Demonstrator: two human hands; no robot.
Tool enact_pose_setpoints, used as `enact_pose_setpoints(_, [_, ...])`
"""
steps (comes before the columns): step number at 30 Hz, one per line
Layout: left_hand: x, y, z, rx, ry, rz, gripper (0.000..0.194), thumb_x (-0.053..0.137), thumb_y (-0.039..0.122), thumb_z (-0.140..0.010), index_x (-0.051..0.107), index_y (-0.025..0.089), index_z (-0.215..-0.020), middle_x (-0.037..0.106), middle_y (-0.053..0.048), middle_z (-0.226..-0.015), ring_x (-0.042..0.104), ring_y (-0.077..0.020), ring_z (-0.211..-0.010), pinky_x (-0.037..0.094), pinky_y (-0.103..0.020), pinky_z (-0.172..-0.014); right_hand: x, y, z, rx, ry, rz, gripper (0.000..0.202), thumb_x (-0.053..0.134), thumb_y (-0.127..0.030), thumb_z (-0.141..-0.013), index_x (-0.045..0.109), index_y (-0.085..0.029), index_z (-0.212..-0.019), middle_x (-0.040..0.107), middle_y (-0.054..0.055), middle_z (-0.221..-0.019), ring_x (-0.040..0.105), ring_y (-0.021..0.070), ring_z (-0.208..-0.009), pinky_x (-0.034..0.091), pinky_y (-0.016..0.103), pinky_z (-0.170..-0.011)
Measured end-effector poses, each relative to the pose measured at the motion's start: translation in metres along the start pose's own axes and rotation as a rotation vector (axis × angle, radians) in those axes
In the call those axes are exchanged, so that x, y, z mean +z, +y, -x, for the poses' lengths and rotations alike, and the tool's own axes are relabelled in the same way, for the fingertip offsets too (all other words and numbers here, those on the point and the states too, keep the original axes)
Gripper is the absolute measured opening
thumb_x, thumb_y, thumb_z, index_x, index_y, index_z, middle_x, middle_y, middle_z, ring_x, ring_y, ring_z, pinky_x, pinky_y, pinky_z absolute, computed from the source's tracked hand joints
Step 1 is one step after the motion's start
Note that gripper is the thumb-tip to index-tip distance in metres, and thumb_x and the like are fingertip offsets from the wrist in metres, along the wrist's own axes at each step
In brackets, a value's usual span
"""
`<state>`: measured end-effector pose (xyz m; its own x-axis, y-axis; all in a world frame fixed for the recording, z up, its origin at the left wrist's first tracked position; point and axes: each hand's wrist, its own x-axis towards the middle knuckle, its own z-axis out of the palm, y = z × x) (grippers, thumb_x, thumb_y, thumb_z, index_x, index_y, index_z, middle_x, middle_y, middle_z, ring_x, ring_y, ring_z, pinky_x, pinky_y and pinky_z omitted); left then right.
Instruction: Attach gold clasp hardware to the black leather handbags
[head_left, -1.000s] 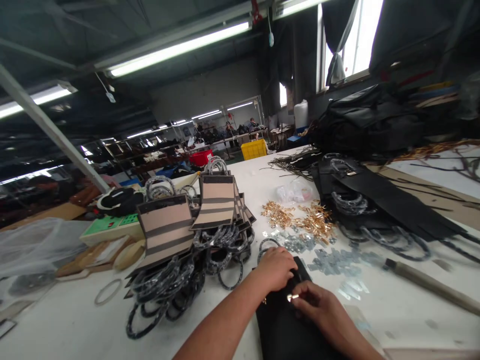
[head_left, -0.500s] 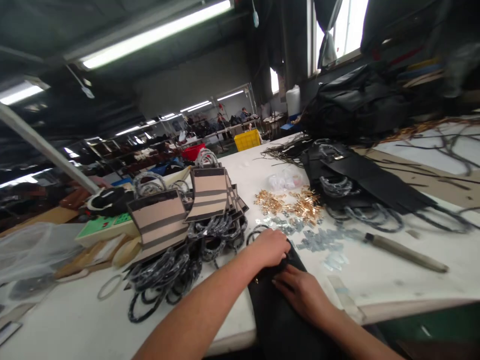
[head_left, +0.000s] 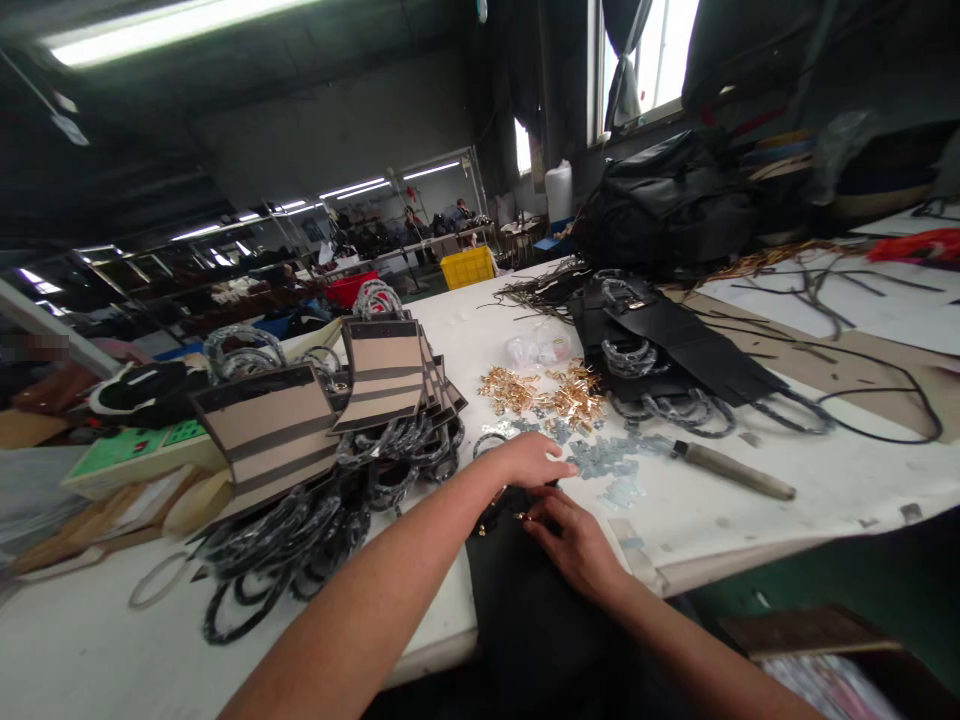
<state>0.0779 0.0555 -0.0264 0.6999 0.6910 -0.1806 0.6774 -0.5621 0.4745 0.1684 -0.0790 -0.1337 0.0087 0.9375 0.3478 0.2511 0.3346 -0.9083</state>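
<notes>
From my remote seat I see the left hand (head_left: 534, 460) lifted off its press on the long black leather-like panel (head_left: 510, 585); its fingers now reach out, a little spread, towards the scattered silvery flat metal plates (head_left: 600, 457), with nothing visible in them; I cannot tell whether they touch any plate. The right hand (head_left: 581, 550) has drawn its fingertips together near the panel's far end, and seems to be pinching a small gold-coloured metal fitting (head_left: 519, 516); by my reading, that leaves this hand alone to steady the work. The panel lies partly on the white tabletop (head_left: 97, 625) and runs over its near edge; another gold-coloured piece (head_left: 482, 532) shows at its left side. Beyond the plates sit heaped gold-coloured metal clips (head_left: 577, 395); to the right lies a tool with a grey-brown handle (head_left: 739, 472); to the left, tan-and-dark striped panels (head_left: 382, 370) stand among plastic-wrapped black handles (head_left: 262, 535).
</notes>
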Motion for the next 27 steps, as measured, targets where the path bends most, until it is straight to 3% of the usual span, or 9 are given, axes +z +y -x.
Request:
enact_pose_setpoints(2, [0.004,-0.005,0.005,-0.025,0.027,0.082,0.053,0.047,0.063,-0.096,0.077,0.019,-0.097,0.078,-0.004,-0.080,0.071,-0.0201,-0.072,0.052,-0.028,-0.070,-0.001,0.003,-0.004,0.077,0.067,-0.029,0.017,0.066,-0.037,-0.092,0.070,-0.022,-0.087,0.068,0.012,-0.129,0.068,0.0279,-0.108,0.054,0.041,-0.095])
enact_pose_setpoints(5, [0.016,-0.016,0.021,-0.096,0.152,0.110,0.057,0.026,0.053,-0.105,0.071,0.018,-0.107,0.079,-0.007,-0.100,0.072,-0.0197,-0.087,0.053,-0.029,-0.080,-0.004,0.009,-0.010,0.241,0.160,-0.175,0.028,0.068,-0.048,-0.088,0.068,-0.020,-0.082,0.063,0.013,-0.140,0.072,0.0258,-0.091,0.061,0.041,-0.079])
enact_pose_setpoints(7, [0.029,-0.024,0.039,-0.159,0.231,0.071,0.042,0.037,0.047,-0.102,0.068,0.019,-0.109,0.077,-0.008,-0.106,0.070,-0.0225,-0.096,0.052,-0.032,-0.086,-0.007,0.013,-0.014,0.348,0.251,-0.300,0.037,0.071,-0.056,-0.083,0.067,-0.019,-0.082,0.063,0.013,-0.137,0.071,0.0232,-0.082,0.063,0.038,-0.066])
enact_pose_setpoints(10, [0.049,-0.032,0.064,-0.224,0.291,-0.016,0.030,0.063,0.037,-0.088,0.065,0.019,-0.112,0.073,-0.012,-0.114,0.065,-0.0296,-0.110,0.048,-0.039,-0.096,-0.009,0.017,-0.018,0.398,0.360,-0.319,0.044,0.077,-0.061,-0.075,0.069,-0.019,-0.084,0.071,0.009,-0.106,0.068,0.0203,-0.073,0.061,0.032,-0.057])
enact_pose_setpoints(13, [0.060,-0.035,0.075,-0.256,0.302,-0.065,0.039,0.073,0.035,-0.078,0.064,0.020,-0.113,0.070,-0.014,-0.119,0.061,-0.0345,-0.119,0.045,-0.043,-0.100,-0.011,0.016,-0.018,0.433,0.316,-0.256,0.047,0.076,-0.064,-0.075,0.071,-0.019,-0.085,0.066,0.001,-0.070,0.061,0.0161,-0.054,0.053,0.028,-0.049])
enact_pose_setpoints(15, [0.061,-0.036,0.075,-0.291,0.295,-0.062,0.044,0.078,0.038,-0.073,0.064,0.021,-0.111,0.071,-0.013,-0.114,0.063,-0.0353,-0.115,0.047,-0.042,-0.096,-0.013,0.015,-0.017,0.456,0.263,-0.208,0.049,0.073,-0.066,-0.078,0.071,-0.019,-0.089,0.063,-0.001,-0.059,0.058,0.0158,-0.049,0.048,0.026,-0.046])
enact_pose_setpoints(19, [0.054,-0.038,0.070,-0.384,0.274,0.003,0.055,0.085,0.044,-0.061,0.063,0.021,-0.106,0.074,-0.009,-0.102,0.069,-0.0328,-0.097,0.050,-0.037,-0.078,-0.019,0.014,-0.012,0.379,0.205,0.023,0.043,0.067,-0.061,-0.087,0.072,-0.020,-0.097,0.066,0.000,-0.059,0.063,0.0184,-0.053,0.048,0.027,-0.053])
enact_pose_setpoints(22, [0.050,-0.038,0.072,-0.421,0.263,0.074,0.062,0.088,0.043,-0.057,0.060,0.022,-0.107,0.073,-0.004,-0.098,0.070,-0.0264,-0.087,0.047,-0.030,-0.068,-0.023,0.013,-0.009,0.256,0.185,0.118,0.038,0.065,-0.053,-0.091,0.073,-0.021,-0.110,0.073,0.002,-0.076,0.067,0.0183,-0.060,0.052,0.029,-0.060])
enact_pose_setpoints(27, [0.047,-0.032,0.083,-0.411,0.274,0.144,0.043,0.084,0.037,-0.063,0.058,0.023,-0.094,0.070,0.000,-0.092,0.065,-0.0198,-0.080,0.040,-0.026,-0.062,-0.030,0.011,0.001,0.009,0.104,0.306,0.029,0.059,-0.041,-0.098,0.075,-0.025,-0.117,0.077,0.006,-0.101,0.073,0.0216,-0.083,0.055,0.033,-0.079])
